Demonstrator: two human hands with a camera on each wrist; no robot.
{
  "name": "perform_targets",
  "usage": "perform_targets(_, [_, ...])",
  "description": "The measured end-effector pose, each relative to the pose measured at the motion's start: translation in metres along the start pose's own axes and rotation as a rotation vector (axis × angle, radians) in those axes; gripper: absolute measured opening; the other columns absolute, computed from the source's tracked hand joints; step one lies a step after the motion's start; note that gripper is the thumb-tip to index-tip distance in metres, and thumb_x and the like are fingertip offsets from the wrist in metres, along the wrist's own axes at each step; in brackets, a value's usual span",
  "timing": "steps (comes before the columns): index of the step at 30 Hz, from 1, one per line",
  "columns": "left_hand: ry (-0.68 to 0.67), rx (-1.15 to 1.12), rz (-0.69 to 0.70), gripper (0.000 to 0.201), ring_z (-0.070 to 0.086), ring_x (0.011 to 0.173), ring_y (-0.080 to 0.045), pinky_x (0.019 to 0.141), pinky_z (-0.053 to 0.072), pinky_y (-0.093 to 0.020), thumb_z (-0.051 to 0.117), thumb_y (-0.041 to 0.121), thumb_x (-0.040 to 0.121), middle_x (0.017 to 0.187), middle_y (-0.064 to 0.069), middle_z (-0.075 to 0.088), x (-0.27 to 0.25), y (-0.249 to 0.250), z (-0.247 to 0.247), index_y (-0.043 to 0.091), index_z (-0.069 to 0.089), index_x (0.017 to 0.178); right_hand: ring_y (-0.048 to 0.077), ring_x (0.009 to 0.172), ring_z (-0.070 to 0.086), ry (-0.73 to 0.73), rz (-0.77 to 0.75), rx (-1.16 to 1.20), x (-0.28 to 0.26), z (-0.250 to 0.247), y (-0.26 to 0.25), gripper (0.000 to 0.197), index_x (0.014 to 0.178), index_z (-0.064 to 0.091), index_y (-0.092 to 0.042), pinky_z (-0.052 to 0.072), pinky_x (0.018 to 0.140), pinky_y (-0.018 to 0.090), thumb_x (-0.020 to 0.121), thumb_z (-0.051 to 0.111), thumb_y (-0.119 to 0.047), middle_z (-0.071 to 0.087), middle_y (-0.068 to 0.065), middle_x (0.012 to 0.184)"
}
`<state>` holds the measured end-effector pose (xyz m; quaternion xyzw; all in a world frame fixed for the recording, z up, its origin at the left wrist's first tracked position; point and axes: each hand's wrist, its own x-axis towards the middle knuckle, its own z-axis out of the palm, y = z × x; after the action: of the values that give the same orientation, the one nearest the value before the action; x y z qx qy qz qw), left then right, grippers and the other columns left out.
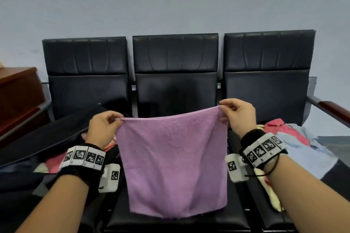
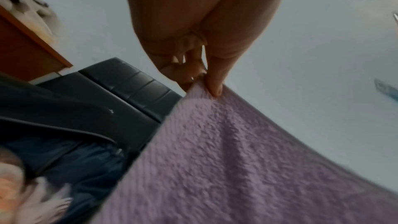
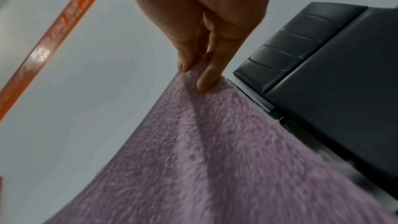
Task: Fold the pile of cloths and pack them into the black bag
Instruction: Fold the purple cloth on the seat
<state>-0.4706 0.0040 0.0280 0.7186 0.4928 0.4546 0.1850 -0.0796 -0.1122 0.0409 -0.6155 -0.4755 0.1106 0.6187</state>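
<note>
A purple towel (image 1: 173,161) hangs doubled over the middle seat, stretched between my two hands. My left hand (image 1: 106,126) pinches its top left corner, and the left wrist view shows thumb and fingers (image 2: 212,83) closed on the towel (image 2: 226,159). My right hand (image 1: 236,115) pinches the top right corner, seen up close in the right wrist view, fingers (image 3: 206,77) on the towel (image 3: 215,159). The open black bag (image 1: 47,138) lies on the left seat with cloths inside. The pile of cloths (image 1: 295,138) sits on the right seat.
A row of three black padded chairs (image 1: 175,66) stands against a grey wall. A metal armrest with a wooden top (image 1: 333,109) sticks out on the right. A brown wooden cabinet (image 1: 17,96) stands at the left edge.
</note>
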Motion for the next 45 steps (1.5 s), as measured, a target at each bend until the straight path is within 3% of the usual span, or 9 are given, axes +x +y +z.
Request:
perform_targets(5, [0.234,-0.091,0.144,0.023,0.061,0.071,0.006,0.072,0.045,-0.003,0.070,-0.003,0.084,0.081,0.001,0.068,0.035,0.027,-0.007,0.020,0.071,0.087,0.013,0.080,0.069,0.116,-0.094,0.091,0.029,-0.008,-0.023,0.019,0.088,0.075,-0.028,0.057,0.081,0.031,0.082,0.074,-0.011,0.075,-0.002,0.084])
perform_targets(9, [0.229,-0.082,0.207,0.015,0.061,0.078,-0.003,0.076,0.048,-0.009,0.069,0.001,0.087,0.084,0.008,0.067,0.022,0.029,-0.017,0.015,0.070,0.092,0.017,0.080,0.070,0.093,-0.111,0.200,0.010,-0.023,-0.025,0.012,0.088,0.077,-0.029,0.058,0.080,0.035,0.081,0.074,-0.021,0.075,-0.001,0.083])
perform_targets(14, [-0.035,0.005,0.079,0.018,0.059,0.072,-0.001,0.072,0.044,-0.008,0.066,-0.005,0.085,0.082,0.003,0.069,-0.027,-0.014,-0.007,0.012,0.068,0.088,0.007,0.065,0.068,-0.076,0.037,0.177,-0.053,-0.021,0.021,0.017,0.088,0.074,-0.013,0.058,0.063,0.022,0.086,0.070,0.003,0.073,-0.004,0.072])
perform_targets(17, [-0.300,0.092,0.007,0.022,0.061,0.076,-0.017,0.072,0.046,-0.017,0.068,-0.013,0.080,0.082,-0.008,0.070,-0.058,-0.045,0.001,0.010,0.069,0.083,0.006,0.055,0.064,-0.217,0.225,0.105,-0.088,-0.020,0.052,0.007,0.090,0.070,0.004,0.057,0.050,0.021,0.087,0.066,0.008,0.069,0.012,0.073])
perform_targets(23, [-0.754,0.060,-0.207,0.025,0.056,0.062,-0.007,0.059,0.043,-0.014,0.072,-0.013,0.081,0.061,0.003,0.067,-0.101,-0.086,0.011,0.012,0.070,0.078,0.016,0.059,0.062,-0.445,0.365,-0.058,-0.123,-0.024,0.095,0.015,0.080,0.071,-0.012,0.053,0.042,0.026,0.085,0.071,0.002,0.071,0.026,0.084])
perform_targets(29, [-0.694,0.020,-0.261,0.016,0.060,0.063,0.000,0.064,0.045,-0.010,0.072,-0.008,0.083,0.069,0.000,0.071,-0.101,-0.097,0.028,0.008,0.071,0.086,0.010,0.052,0.061,-0.408,0.427,-0.100,-0.124,-0.021,0.125,0.013,0.077,0.074,-0.015,0.051,0.040,0.025,0.084,0.075,-0.004,0.071,0.015,0.073])
perform_targets(35, [-0.485,0.006,-0.302,0.016,0.062,0.072,-0.014,0.072,0.048,-0.026,0.070,-0.003,0.086,0.081,-0.009,0.072,-0.099,-0.098,0.062,0.011,0.069,0.095,0.008,0.047,0.057,-0.219,0.492,-0.121,-0.119,-0.012,0.154,0.014,0.078,0.072,-0.014,0.049,0.038,0.025,0.084,0.073,-0.002,0.069,0.013,0.073])
perform_targets(41, [-0.383,0.083,-0.259,0.020,0.060,0.075,-0.004,0.069,0.042,-0.016,0.068,0.004,0.088,0.080,0.006,0.067,-0.082,-0.112,0.094,0.024,0.066,0.089,0.016,0.046,0.059,-0.153,0.488,-0.180,-0.108,0.002,0.169,0.012,0.080,0.071,-0.017,0.047,0.038,0.024,0.084,0.073,-0.005,0.070,0.012,0.077])
perform_targets(45, [-0.302,0.099,-0.298,0.023,0.060,0.075,-0.008,0.084,0.051,-0.031,0.066,0.005,0.090,0.084,0.005,0.066,-0.071,-0.120,0.119,0.021,0.065,0.107,0.020,0.055,0.065,-0.131,0.471,-0.258,-0.092,0.013,0.176,0.010,0.083,0.070,-0.020,0.055,0.046,0.031,0.086,0.071,-0.010,0.071,0.009,0.081])
